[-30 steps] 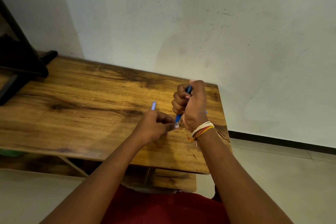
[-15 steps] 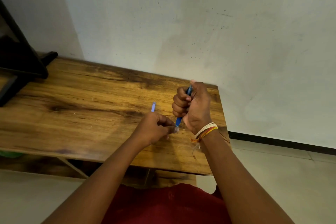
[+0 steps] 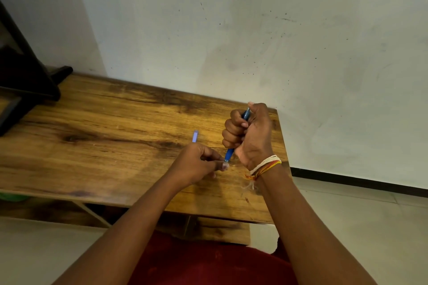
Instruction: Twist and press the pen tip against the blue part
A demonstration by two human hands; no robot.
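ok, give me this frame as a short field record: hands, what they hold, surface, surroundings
right hand: fist gripping blue pen, barrel upright, tip end down
left hand: fingers pinching at the pen's lower tip; a pale blue piece sticks up behind the knuckles
right wrist: white, orange and yellow thread bands
surface: wooden table, hands over its right part
left edge: black stand on the table
backdrop: marked white wall

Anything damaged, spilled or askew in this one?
Nothing spilled or broken. The right hand grips a blue pen in its fist, the left hand pinches at its lower tip, with a pale blue piece sticking up behind.
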